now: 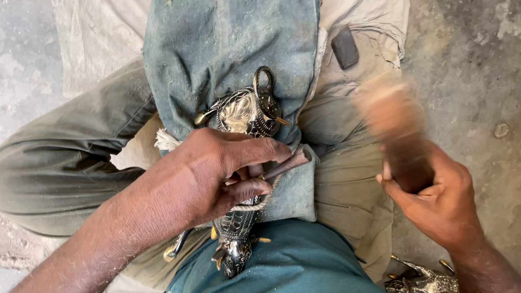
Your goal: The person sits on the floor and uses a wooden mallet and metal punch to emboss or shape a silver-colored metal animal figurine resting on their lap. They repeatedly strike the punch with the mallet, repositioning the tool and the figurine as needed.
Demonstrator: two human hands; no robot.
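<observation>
Holding a thin metal punch [287, 163] between thumb and fingers, the left hand [213, 171] presses down on a shiny metal bird figure [241, 163]. The bird lies on a blue-grey cloth [229, 41] across the person's lap, its head toward the body and its ring-shaped tail pointing away. The right hand [437, 199] has its fingers closed tight around a wooden mallet [396, 131], lifted up and to the side. The mallet head looks blurry, so it seems to be swinging.

This looks like the tapping step, where small marks get hammered into the bird's body. The next hit needs the punch kept steady on one spot and the mallet landing flat on its top end, away from the thumb.

The left wrist bends down over the bird. The right arm comes in from the lower corner. Another metal bird [426, 284] sits on the concrete floor [482, 67] near the right arm.
</observation>
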